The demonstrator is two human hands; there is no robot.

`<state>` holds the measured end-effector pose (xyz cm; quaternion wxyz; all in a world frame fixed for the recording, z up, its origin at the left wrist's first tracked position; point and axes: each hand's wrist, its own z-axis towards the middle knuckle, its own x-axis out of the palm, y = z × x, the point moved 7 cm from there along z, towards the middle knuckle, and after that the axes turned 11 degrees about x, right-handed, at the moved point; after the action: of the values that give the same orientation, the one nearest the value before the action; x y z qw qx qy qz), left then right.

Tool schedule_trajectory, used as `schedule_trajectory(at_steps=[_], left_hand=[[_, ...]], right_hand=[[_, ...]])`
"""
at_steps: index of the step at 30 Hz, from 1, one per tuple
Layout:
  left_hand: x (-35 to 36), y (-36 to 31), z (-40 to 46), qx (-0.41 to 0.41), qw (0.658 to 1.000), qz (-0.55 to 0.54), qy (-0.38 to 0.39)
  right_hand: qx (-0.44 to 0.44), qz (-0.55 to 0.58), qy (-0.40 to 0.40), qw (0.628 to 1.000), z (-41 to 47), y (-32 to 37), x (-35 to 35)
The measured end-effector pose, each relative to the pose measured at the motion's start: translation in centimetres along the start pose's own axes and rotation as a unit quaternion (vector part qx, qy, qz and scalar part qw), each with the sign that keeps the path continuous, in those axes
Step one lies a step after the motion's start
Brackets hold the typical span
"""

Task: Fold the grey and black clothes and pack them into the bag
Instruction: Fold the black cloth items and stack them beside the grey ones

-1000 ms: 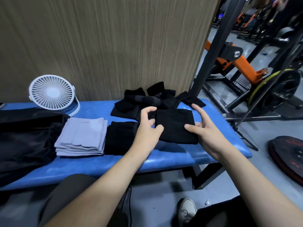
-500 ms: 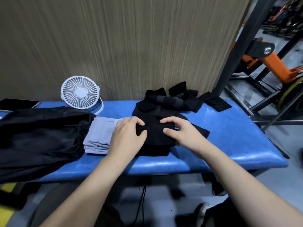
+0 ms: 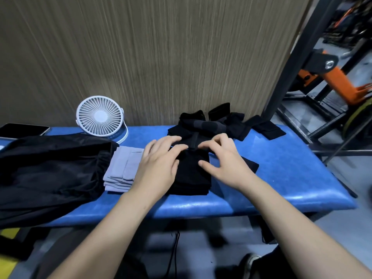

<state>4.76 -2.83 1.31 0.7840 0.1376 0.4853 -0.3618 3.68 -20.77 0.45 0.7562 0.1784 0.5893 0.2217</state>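
The blue padded surface [image 3: 281, 178] spans the middle of the frame. At its left edge a large black bag [image 3: 50, 172] is slumped, its gathered mouth turned toward the centre. A heap of unfolded black clothes [image 3: 217, 125] is seen at the upper centre, against the wall. A folded black stack [image 3: 191, 178] is placed at the centre, and a folded grey stack [image 3: 122, 170] is set just beside it on the left, next to the bag.

The left hand [image 3: 159, 168] is laid over the left side of the black stack with its fingers [image 3: 171, 141] spread and nearly straight. The right hand [image 3: 225, 164] is held above the right side with its fingers [image 3: 217, 141] spread and bent; contact cannot be confirmed.

The fabric is judged light, soft and limp. A folded stack is best supported from beneath at both short edges, so that the layers are not allowed to slide apart.

A white fan [image 3: 100, 117] is positioned at the upper left.
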Motion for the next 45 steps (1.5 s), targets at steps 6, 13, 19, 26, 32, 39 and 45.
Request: schedule_trajectory(at_steps=[6,13,19,26,32,39,45], left_hand=[[2.6,1.7,-0.9,-0.039,0.993,0.017,0.113],[1.2,2.1,1.3,-0.053,0.991,-0.025,0.121],[1.5,3.5,8.8,-0.051,0.991,-0.034,0.115],[6.2,0.5,16.4,0.085,0.985,-0.024,0.149],[10.4,-2.9,19.4,0.194,0.948,0.103,0.231],[8.2,-3.9,20.4,0.284,0.904,0.226,0.226],[1.3,-3.4,21.5,0.225,0.954,0.118,0.161]], right_hand=[[0.007,-0.093,0.15,0.984,-0.1,-0.4,3.9],[0.061,0.111,0.062,0.99,2.1,-2.1,0.5],[0.158,0.05,-0.06,0.984,4.4,-6.5,-2.4],[0.216,-0.038,-0.115,0.969,6.0,-9.7,-2.3],[0.232,-0.056,-0.124,0.963,6.9,-11.2,-1.0],[0.13,0.029,-0.232,0.964,6.5,-8.1,-4.9],[0.171,0.295,-0.256,0.905,3.0,-10.3,-11.1]])
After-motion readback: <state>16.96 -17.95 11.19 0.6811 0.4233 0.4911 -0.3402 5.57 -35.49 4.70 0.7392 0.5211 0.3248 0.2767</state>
